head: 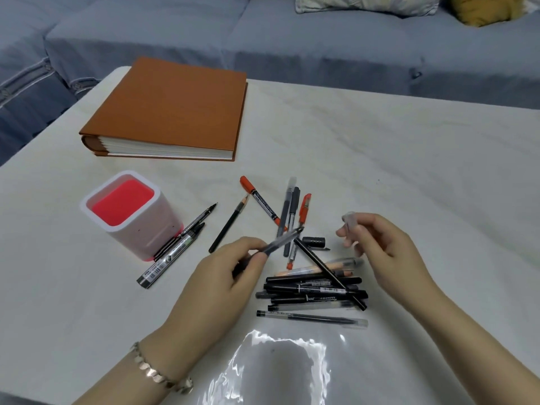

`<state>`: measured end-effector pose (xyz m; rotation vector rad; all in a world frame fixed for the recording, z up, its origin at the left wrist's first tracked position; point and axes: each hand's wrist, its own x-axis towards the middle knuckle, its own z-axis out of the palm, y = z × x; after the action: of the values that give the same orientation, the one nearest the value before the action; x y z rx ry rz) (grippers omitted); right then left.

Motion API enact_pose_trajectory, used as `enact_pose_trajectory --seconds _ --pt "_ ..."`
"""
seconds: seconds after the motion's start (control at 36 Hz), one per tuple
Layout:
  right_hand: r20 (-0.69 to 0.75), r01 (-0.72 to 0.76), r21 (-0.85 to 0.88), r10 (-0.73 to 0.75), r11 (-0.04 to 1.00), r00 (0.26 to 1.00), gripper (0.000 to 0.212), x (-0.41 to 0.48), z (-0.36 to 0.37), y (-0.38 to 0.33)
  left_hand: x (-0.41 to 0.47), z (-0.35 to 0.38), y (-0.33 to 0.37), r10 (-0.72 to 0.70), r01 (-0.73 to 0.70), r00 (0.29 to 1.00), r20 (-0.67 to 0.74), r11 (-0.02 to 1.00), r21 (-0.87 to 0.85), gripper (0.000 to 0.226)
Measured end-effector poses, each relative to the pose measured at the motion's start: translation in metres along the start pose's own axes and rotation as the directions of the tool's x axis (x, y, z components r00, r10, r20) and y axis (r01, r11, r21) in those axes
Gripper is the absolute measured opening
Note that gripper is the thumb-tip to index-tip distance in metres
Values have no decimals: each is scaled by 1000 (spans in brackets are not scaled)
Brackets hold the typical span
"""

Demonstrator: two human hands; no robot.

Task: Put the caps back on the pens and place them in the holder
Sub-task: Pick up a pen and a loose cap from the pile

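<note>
White table [394, 147], translucent grey pen [282, 241], clear cap [349, 220]

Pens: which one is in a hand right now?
The translucent grey pen, gripped by the left hand; the right hand holds only a clear cap. Every other pen lies on the table.

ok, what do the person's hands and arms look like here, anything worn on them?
Both are bare: no gloves, and no sleeves on either forearm as far as the frame reaches. The left hand has a metallic bracelet at the wrist, made of flat, shiny links. The right hand and its wrist show nothing worn. No rings or watch visible.
</note>
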<state>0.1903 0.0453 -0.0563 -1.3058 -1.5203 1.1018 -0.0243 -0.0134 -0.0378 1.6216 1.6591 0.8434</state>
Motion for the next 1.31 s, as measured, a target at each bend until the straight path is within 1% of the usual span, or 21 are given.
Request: enact_pose_trajectory --seconds 0.03,0.08,0.25,0.36,0.47,0.58,0.69,0.86,0.97,1.06,1.11,1.17,1.25,1.31 --pt "18 1 93 -3 996 1000 18 -7 1 -6 0 1 3 14 -14 1000 4 1000 -5 16" --pt "45 25 185 -34 982 998 17 -17 2 -14 -1 2 9 39 -38 999 11 999 -28 17" --pt "77 115 151 -128 982 989 13 -31 3 -22 -5 2 21 126 -125 992 15 990 -70 17" --pt "80 118 86 -125 989 989 17 -35 1 -20 -7 0 21 169 -168 986 14 985 -34 13" --pt "89 144 -33 -141 989 986 17 -36 -1 -21 -9 -1 20 210 -211 977 38 977 26 20" --pt "112 206 -182 -188 962 976 24 -37 -3 -22 -11 0 17 221 -231 971 88 963 136 22" --pt "156 262 -292 -224 920 962 24 -37 -6 -22 -11 0 14 229 -247 967 112 949 195 27" --pt "198 298 -339 -242 892 950 23 -39 -7 -22 -13 0 10 238 -259 964 118 943 209 30" --pt "276 331 -370 -237 868 931 24 -40 -7 -22 -14 0 10 259 -286 956 138 930 230 26" --pt "336 343 -371 -220 863 916 24 -40 -8 -23 -13 0 8 296 -333 939 178 913 237 26" --pt "399 383 -392 -220 836 890 22 -42 -7 -22 -12 0 6 327 -370 922 209 903 218 25" --pt "442 418 -430 -217 800 871 24 -45 -1 -21 -11 0 8 357 -403 909 215 883 240 24" --pt "441 431 -464 -220 774 870 22 -48 8 -17 -10 2 8 406 -445 894 189 850 282 20" --pt "428 444 -483 -239 755 872 22 -48 12 -15 -10 3 6 411 -441 897 166 857 266 18"
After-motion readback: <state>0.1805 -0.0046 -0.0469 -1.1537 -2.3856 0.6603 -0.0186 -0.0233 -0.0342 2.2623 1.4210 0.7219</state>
